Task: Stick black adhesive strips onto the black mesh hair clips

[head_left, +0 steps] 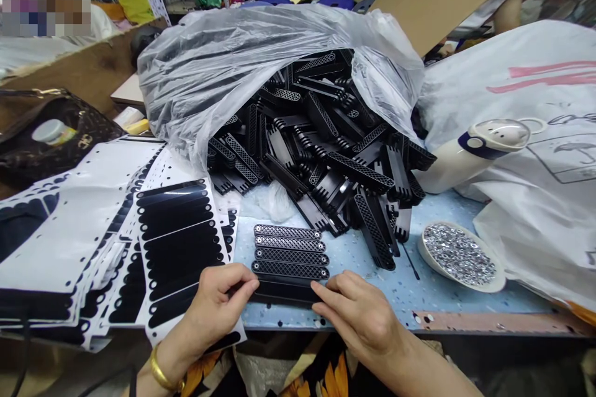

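At the table's front edge a smooth black bar [285,291] lies in front of a short row of black plastic pieces [291,254]. These have rounded ends, a diamond-mesh face and small metal rings at their ends. My left hand [220,304] is closed in a pinch at the bar's left end. My right hand [362,313] grips the opposite end between thumb and fingers. Whether a thin film lies on the bar, I cannot tell. Beside my left hand is a sheet of black rounded strips [179,248], some of its places bare white.
Behind the row, a large clear plastic bag [200,74] spills many black plastic pieces [321,136]. At right stand a bowl of small metal rings [459,255], a leaning white bottle [459,164] and a white sack [535,87]. More sheets [88,217] and a brown handbag [88,115] occupy the left.
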{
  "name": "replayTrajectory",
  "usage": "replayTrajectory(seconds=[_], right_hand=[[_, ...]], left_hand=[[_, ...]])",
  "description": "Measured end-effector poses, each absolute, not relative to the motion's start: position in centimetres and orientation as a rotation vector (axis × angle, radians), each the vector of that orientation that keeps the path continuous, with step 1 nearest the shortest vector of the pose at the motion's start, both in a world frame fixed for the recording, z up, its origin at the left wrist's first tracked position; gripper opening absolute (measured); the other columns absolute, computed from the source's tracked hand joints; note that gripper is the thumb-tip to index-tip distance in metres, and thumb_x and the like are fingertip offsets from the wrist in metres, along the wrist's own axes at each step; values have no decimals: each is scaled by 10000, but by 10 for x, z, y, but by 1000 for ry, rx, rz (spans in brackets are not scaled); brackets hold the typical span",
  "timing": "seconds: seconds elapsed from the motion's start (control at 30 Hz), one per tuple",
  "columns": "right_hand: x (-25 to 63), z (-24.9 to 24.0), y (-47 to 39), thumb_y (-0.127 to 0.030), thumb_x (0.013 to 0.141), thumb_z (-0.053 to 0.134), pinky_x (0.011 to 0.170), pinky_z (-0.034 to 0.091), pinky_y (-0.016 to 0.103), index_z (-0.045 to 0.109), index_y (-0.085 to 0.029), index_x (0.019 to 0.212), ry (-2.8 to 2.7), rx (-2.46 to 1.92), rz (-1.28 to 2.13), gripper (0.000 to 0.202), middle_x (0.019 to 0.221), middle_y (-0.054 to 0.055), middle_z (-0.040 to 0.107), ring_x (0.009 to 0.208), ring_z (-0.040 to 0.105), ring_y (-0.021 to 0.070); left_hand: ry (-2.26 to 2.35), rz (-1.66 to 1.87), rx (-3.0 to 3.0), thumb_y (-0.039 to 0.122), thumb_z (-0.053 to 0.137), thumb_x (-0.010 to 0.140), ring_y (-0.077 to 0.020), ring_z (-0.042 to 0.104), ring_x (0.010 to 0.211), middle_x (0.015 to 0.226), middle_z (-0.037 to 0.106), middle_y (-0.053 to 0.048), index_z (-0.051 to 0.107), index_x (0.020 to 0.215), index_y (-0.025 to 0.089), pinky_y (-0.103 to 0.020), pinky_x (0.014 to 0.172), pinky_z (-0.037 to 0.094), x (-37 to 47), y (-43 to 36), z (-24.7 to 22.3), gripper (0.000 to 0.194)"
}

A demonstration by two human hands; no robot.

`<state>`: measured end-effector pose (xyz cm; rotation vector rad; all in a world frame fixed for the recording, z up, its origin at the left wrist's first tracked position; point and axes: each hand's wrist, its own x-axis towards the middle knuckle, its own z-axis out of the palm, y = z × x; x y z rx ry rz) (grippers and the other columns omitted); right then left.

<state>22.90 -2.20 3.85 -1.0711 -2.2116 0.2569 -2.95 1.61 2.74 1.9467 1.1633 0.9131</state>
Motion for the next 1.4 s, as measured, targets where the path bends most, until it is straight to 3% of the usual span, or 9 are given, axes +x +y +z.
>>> replayTrajectory(seconds=[0.23, 0.5, 0.73, 0.9, 1.0, 1.2, 1.3, 1.4], right_hand=[[222, 36, -26, -82, 933, 527, 531, 522, 298, 706, -89, 1061, -2190, -1121, 121, 220, 718, 88, 653, 635, 602, 180], [231, 37, -33, -135, 916, 591, 611, 586, 284, 651, -160, 1196, -2026, -1161, 255, 288, 850, 83, 700, 729, 694, 192], [248, 37, -43, -150, 863, 643, 509, 562, 224, 692, -182, 990, -1889, -1308, 296, 139, 665, 9, 644, 548, 650, 144], [243, 32, -45, -147, 847, 648, 552, 578, 234, 686, -176, 1059, -1852, -1320, 373, 217, 712, 17, 657, 598, 660, 150], [239, 29, -46, -144, 849, 631, 570, 579, 244, 678, -187, 1080, -1842, -1336, 404, 241, 743, 19, 659, 619, 657, 154], [231, 28, -49, -167, 877, 591, 590, 572, 271, 661, -194, 1112, -1835, -1366, 378, 246, 759, 23, 654, 634, 642, 164], [248, 38, -50, -207, 907, 582, 520, 527, 245, 683, -198, 891, -1881, -1405, 300, 103, 657, 5, 623, 555, 620, 147], [289, 43, -53, -297, 931, 575, 448, 487, 233, 625, -215, 636, -1864, -1596, 118, 311, 547, -7, 607, 461, 605, 136]], left_hand=[[1171, 943, 1946, 175, 560, 851, -94, 581, 482, 543, 644, 12, 649, 630, 155, -151, 502, 434, -28, 16, 27, 239], [1215, 896, 1965, 208, 534, 865, -105, 554, 476, 533, 625, 8, 646, 628, 163, -175, 476, 411, -28, 15, 25, 265], [1210, 924, 2008, 201, 524, 863, -100, 542, 455, 530, 610, 18, 645, 656, 175, -171, 456, 416, -25, 13, 27, 242], [1199, 1035, 2038, 176, 582, 845, -93, 556, 434, 544, 622, 34, 654, 739, 181, -160, 437, 444, -26, 11, 30, 128], [1192, 1194, 2170, 162, 653, 829, -110, 579, 491, 619, 644, 14, 647, 844, 177, -193, 490, 475, -25, 8, 40, 22], [928, 1241, 2378, 93, 612, 838, -206, 614, 732, 815, 679, -73, 616, 941, 179, -334, 672, 496, 3, 2, 57, 134], [852, 1115, 2426, 113, 568, 847, -214, 582, 711, 790, 651, -74, 614, 882, 184, -353, 652, 456, 19, 2, 54, 91], [839, 1063, 2487, 100, 522, 843, -211, 543, 675, 744, 617, -65, 608, 836, 182, -360, 628, 407, 27, 2, 48, 119]])
